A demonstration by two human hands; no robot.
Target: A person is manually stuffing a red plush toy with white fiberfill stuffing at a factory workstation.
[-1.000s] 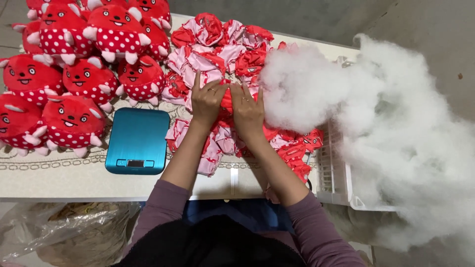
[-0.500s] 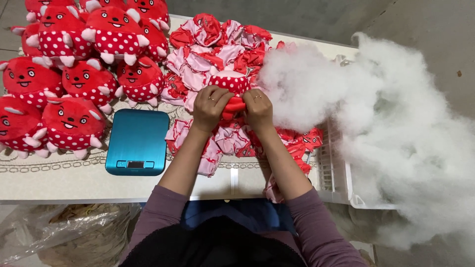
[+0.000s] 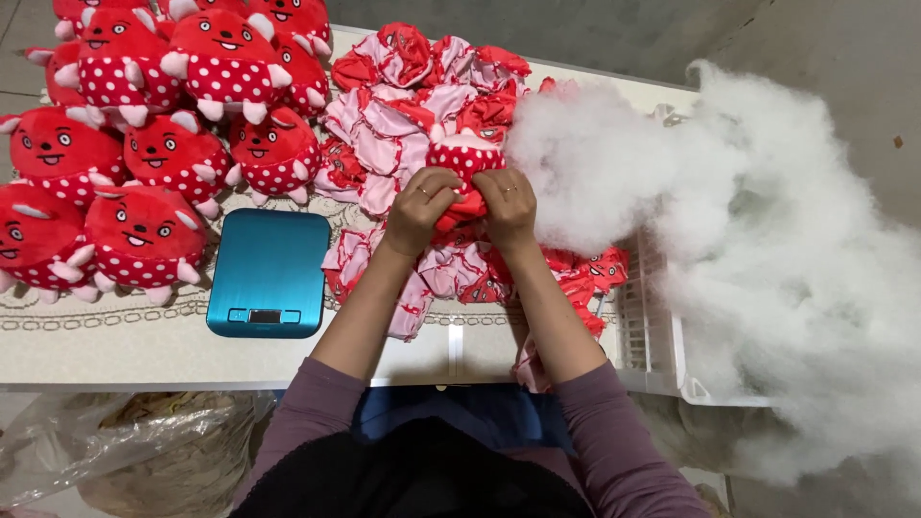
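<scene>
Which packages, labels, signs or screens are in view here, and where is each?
Scale display: small dark rectangular screen at the near edge of the flat blue scale, left of the hands.
Plastic bag: clear, crumpled, below the table edge at lower left.
No signs visible.

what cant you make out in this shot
Head view only:
- The toy skin between the left hand and right hand: its lower part is hidden in their grip.
- The blue scale: display too small to read.
- The white basket: mostly buried under stuffing.
</scene>
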